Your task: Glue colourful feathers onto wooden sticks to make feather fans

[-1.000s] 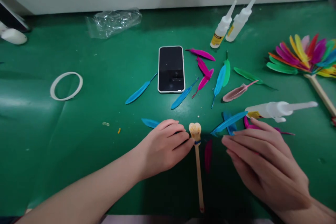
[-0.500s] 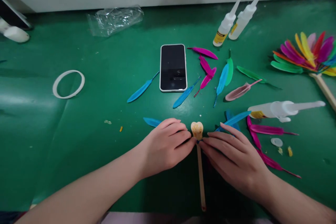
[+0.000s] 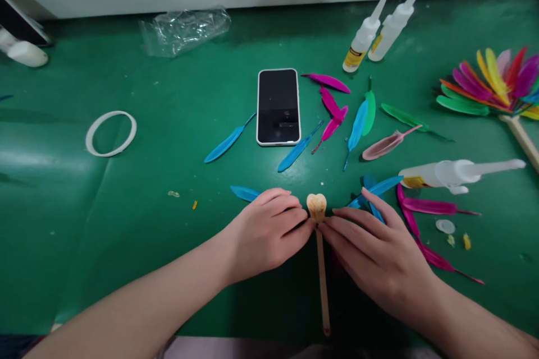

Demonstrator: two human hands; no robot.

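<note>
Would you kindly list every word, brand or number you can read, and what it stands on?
No text can be read.
Back-left bottle's yellow label: dark band, print too small and blurred.
Back-right bottle's yellow label: too small and blurred.
Nearest bottle's yellow label: too small and blurred.
Phone: no legible text.

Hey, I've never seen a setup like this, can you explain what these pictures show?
There's no machine, just a person's bare left hand and right hand, seen from a camera worn on the head, looking forward and down. The hands meet just below the rounded top of a thin, pale wooden stick; their exact grip is hidden. On the green tabletop lie a black phone with white edges, blue, magenta, green and pink feathers, a white ring and a translucent plastic bottle.
</note>
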